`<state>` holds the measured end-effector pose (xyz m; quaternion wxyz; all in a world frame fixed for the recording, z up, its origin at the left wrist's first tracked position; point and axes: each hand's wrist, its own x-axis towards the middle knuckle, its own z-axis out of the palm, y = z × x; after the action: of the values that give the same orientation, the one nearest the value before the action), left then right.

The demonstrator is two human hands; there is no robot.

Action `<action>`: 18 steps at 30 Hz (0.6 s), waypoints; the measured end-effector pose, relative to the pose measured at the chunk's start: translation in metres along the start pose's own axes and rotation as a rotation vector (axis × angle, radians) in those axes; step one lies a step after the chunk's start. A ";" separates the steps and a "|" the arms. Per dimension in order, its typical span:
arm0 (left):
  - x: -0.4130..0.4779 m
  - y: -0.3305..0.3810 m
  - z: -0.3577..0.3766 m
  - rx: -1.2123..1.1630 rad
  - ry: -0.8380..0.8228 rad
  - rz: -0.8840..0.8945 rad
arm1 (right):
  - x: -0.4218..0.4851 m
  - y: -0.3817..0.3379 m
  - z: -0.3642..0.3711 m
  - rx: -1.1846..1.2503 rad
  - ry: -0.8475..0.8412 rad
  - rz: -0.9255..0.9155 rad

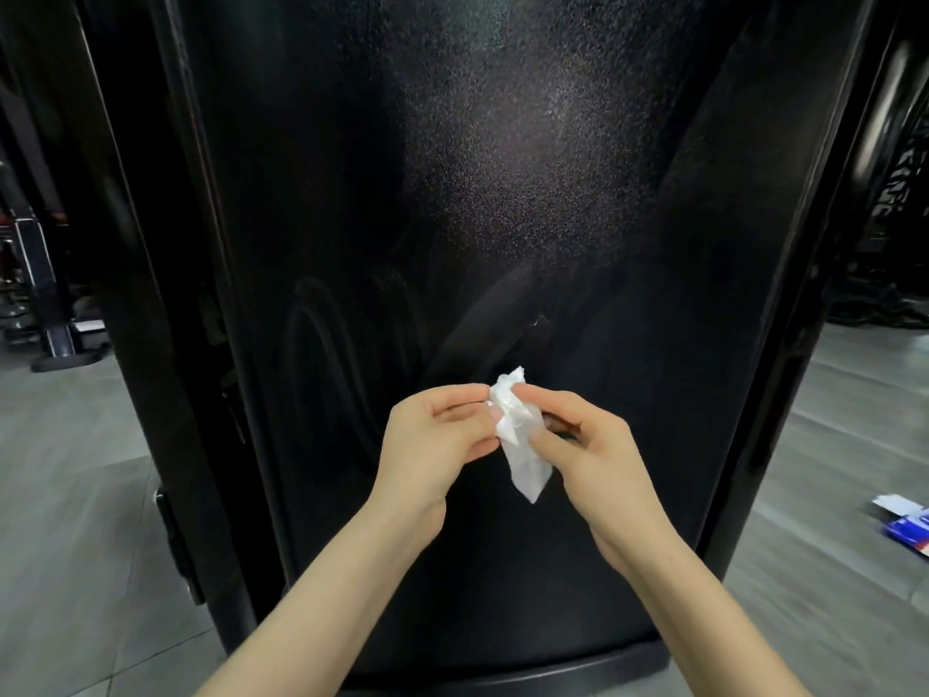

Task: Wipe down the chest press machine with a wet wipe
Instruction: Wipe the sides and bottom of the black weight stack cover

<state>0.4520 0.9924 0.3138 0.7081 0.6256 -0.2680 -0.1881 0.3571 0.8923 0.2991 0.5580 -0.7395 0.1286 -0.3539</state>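
Observation:
A crumpled white wet wipe [520, 445] hangs between both my hands in front of the machine's tall glossy black panel [452, 193]. My left hand [437, 435] pinches the wipe's left edge with thumb and fingertips. My right hand [583, 445] pinches its right side, fingers curled round it. Both hands are held a little away from the panel, near its lower middle. Faint curved smear marks show on the panel to the left of the hands.
Grey tiled floor [75, 470] lies on both sides. A blue and white packet [905, 528] lies on the floor at the right. Other gym equipment [45, 294] stands in the dark at the far left, and more at the far right.

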 end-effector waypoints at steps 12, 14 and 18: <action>-0.002 -0.004 -0.018 0.258 0.106 0.267 | 0.051 0.007 -0.023 -0.475 0.705 -0.450; 0.000 -0.009 -0.028 0.240 0.180 0.288 | 0.077 0.013 -0.033 -0.628 0.813 -0.586; 0.004 -0.016 -0.045 0.191 0.299 0.305 | 0.094 0.036 -0.009 -0.824 0.702 -0.734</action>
<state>0.4836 1.0232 0.2948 0.6976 0.6630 -0.2683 0.0422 0.4261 0.8184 0.3030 -0.0035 -0.7291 0.1677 -0.6636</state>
